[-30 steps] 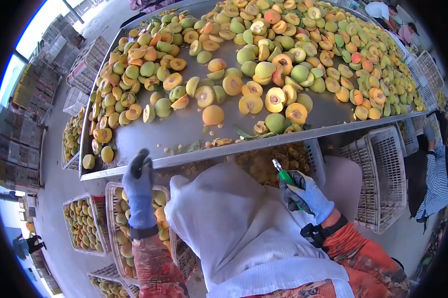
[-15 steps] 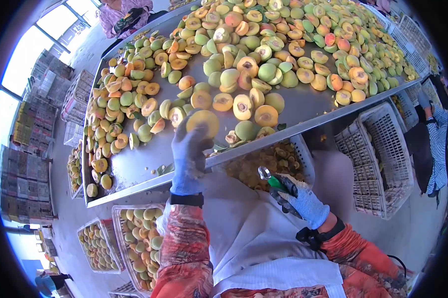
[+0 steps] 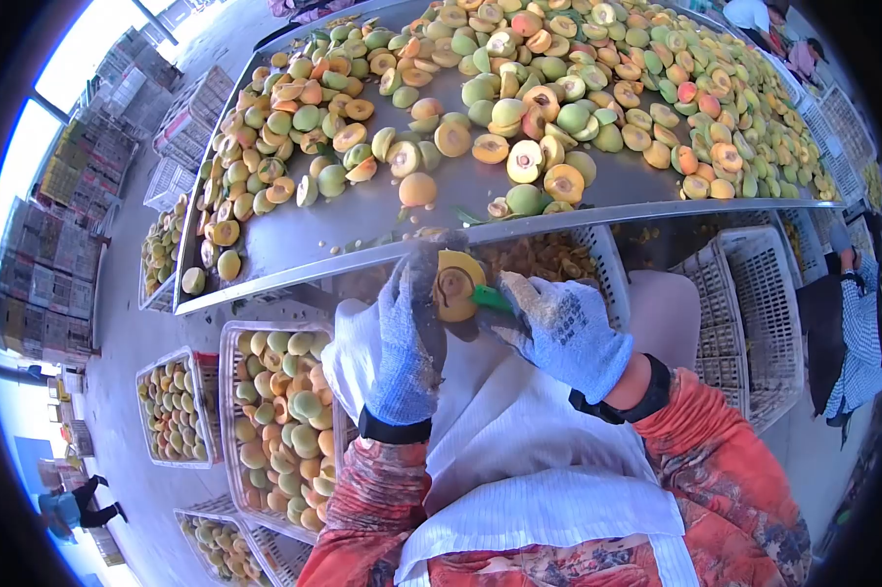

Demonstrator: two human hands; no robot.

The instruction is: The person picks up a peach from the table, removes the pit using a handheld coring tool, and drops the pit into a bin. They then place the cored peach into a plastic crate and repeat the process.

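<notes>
In the head view, my left hand [image 3: 408,338], in a blue-and-grey glove, grips a halved peach [image 3: 456,262] with its cut face and stone hollow showing. My right hand [image 3: 570,328], gloved alike, is closed around a green-handled pitting tool [image 3: 492,298]. The tool's tip meets the cut face; its metal end is hard to make out there. Both hands are in front of the metal table's near edge, above my apron. Behind them, many peach halves [image 3: 525,161] lie on the table [image 3: 362,227].
A crate with peach scraps [image 3: 543,259] stands under the table edge. Crates full of peaches [image 3: 282,421] sit on the floor at left. White plastic crates [image 3: 764,323] are at right, near a person in a checked sleeve [image 3: 857,333]. Another person [image 3: 74,509] is at far left.
My left hand has drawn the peach half from over the table toward me. My right hand has risen leftward, bringing the tool onto the fruit. The view has shifted slightly.
</notes>
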